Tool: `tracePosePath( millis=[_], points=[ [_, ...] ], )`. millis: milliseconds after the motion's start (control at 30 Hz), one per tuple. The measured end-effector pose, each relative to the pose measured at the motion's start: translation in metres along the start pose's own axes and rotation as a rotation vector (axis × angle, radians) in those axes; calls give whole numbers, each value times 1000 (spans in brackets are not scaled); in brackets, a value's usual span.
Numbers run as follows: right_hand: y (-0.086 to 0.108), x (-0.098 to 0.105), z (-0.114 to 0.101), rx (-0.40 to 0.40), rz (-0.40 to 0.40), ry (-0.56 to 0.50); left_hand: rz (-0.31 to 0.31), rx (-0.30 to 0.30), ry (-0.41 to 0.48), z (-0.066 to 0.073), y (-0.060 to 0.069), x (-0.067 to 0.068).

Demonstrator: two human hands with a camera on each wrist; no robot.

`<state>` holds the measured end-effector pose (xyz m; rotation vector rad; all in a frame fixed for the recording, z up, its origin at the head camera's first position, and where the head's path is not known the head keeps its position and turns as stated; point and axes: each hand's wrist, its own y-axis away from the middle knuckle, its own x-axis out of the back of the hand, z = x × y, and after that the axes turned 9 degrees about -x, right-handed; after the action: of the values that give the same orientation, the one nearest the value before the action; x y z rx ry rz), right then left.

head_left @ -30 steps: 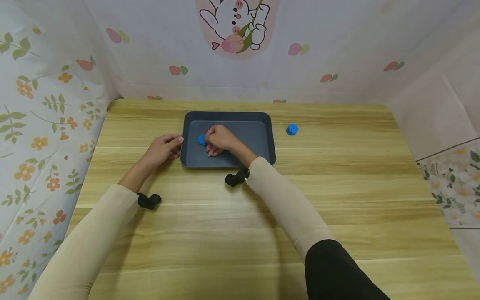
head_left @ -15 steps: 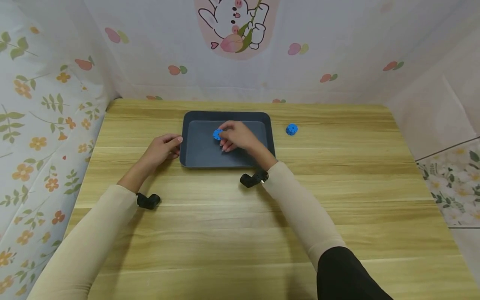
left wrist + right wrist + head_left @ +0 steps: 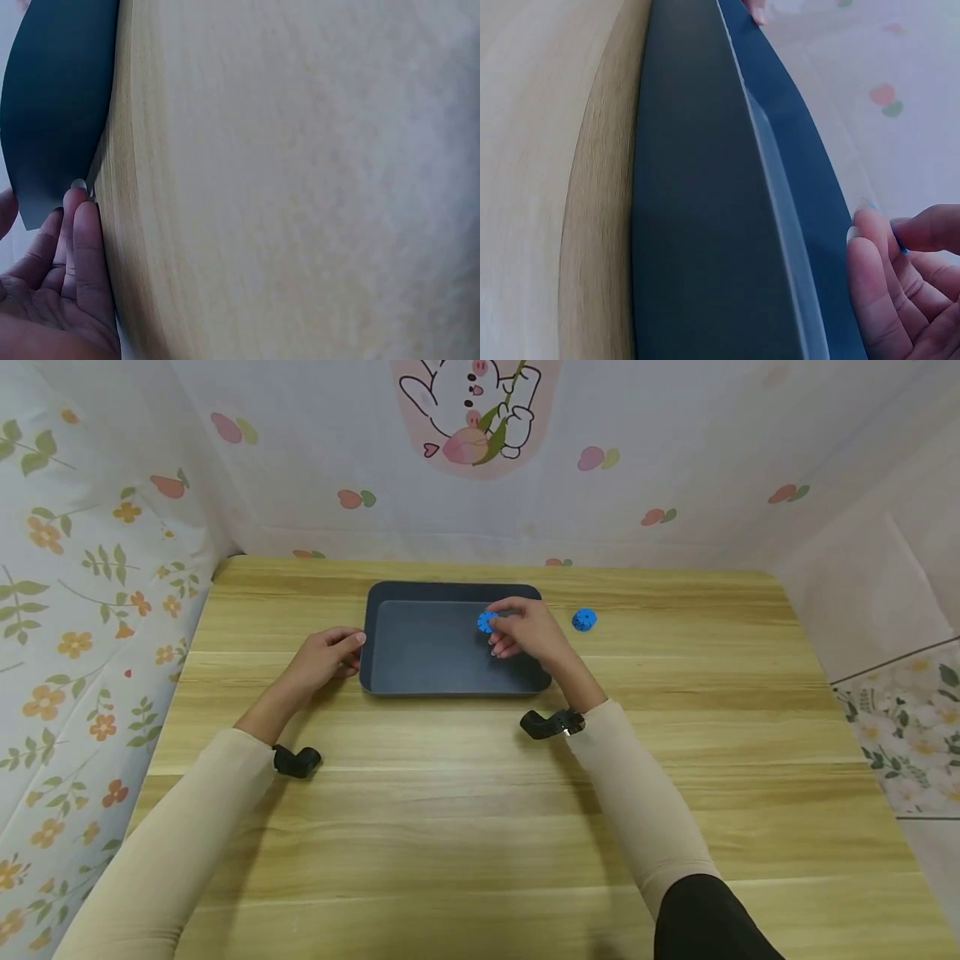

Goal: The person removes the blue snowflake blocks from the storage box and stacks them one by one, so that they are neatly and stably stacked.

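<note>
A dark grey baking tray (image 3: pixel 420 681) lies on the wooden table. At its left end my left hand (image 3: pixel 324 658) holds the rim, thumb over the edge. In the left wrist view, the fingers (image 3: pixel 88 247) of that hand lie against the outside of the tray (image 3: pixel 60 112). My right hand (image 3: pixel 528 631) pinches a small blue notched disc (image 3: pixel 486 622) between thumb and fingers, above the tray's right part. Only a sliver of the disc (image 3: pixel 901 246) shows in the right wrist view. Right of the tray, more blue notched pieces (image 3: pixel 584 619), seemingly a short stack, sit on the table.
The wooden table (image 3: pixel 420 827) stretches in front of the tray and to both sides. A printed cloth (image 3: pixel 480 518) hangs behind it, and a floral cloth (image 3: pixel 82 643) hangs on the left. A black wrist camera (image 3: pixel 298 762) juts from the left sleeve, another (image 3: pixel 551 724) from the right.
My right hand has moved right across the tray from its left part, carrying the blue disc. The left hand, the tray and the blue pieces on the table have stayed in place.
</note>
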<state>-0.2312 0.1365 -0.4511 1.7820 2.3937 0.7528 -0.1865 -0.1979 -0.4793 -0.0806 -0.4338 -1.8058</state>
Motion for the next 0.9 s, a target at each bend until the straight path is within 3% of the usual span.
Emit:
tracePosePath(
  millis=[333, 900],
  points=[
    [7, 24, 11, -18, 75, -87, 0, 17, 4, -3, 2, 0],
    [15, 86, 30, -6, 245, -201, 7, 12, 16, -3, -3, 0]
  ],
)
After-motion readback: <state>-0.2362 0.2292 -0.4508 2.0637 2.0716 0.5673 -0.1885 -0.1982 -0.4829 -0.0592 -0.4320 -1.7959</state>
